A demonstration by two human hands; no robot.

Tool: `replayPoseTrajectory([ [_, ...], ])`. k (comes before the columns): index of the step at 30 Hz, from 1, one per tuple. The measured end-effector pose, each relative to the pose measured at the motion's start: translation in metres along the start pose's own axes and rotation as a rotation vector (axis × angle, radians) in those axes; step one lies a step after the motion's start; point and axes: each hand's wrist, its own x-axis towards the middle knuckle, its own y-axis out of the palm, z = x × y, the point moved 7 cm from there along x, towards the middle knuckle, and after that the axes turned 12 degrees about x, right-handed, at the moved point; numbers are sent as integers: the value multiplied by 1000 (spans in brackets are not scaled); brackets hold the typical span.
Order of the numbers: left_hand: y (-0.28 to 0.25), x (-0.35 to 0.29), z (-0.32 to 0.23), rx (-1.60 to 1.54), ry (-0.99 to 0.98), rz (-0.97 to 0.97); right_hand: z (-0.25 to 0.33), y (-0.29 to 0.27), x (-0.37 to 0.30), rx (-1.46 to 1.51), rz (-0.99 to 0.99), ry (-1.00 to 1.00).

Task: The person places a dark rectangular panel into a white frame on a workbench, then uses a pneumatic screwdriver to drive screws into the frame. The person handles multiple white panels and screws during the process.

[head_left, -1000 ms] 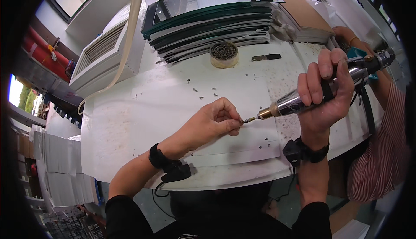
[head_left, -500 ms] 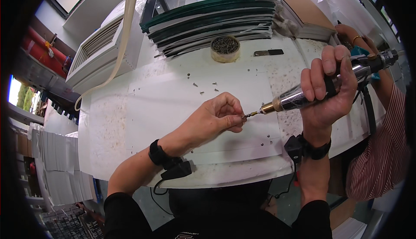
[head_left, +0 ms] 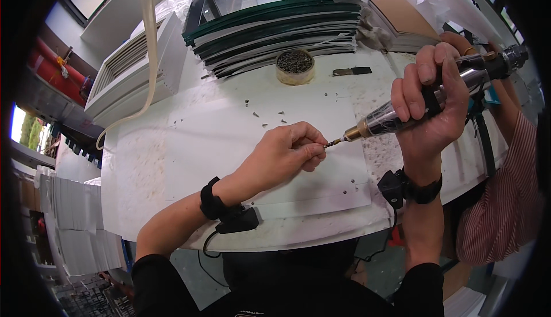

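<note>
My left hand (head_left: 287, 153) is closed in a pinch, thumb against forefinger, on a small dark screw (head_left: 327, 145) at the tip of the driver bit. My right hand (head_left: 433, 99) grips a silver powered screwdriver (head_left: 383, 119) with a brass-coloured nose, slanting down to the left toward my left fingertips. Both hands are above a flat white panel (head_left: 224, 150) lying on the worktable. On that panel several loose screws (head_left: 256, 114) lie beyond my left hand, and small dark fasteners (head_left: 345, 192) sit near its edges.
A round tub of screws (head_left: 295, 64) stands beyond my hands, with a dark-handled flat blade (head_left: 352, 71) beside it. Stacked glass panes (head_left: 275, 35) fill the back. White frames (head_left: 135, 64) and a hanging hose (head_left: 150, 47) are left. A co-worker's striped sleeve (head_left: 493, 202) is close at right.
The driver and my right hand have shifted slightly left and up, and the bit still meets the screw in my left fingers. The whole view has moved a little.
</note>
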Motion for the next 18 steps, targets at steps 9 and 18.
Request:
replayPoseTrajectory([
  [9,-29,64,-37,702,444,-349,-46,6,54,-455,30,93],
  [18,-29,87,-28,680,438,-342,-64,-4,59,-539,-10,80],
])
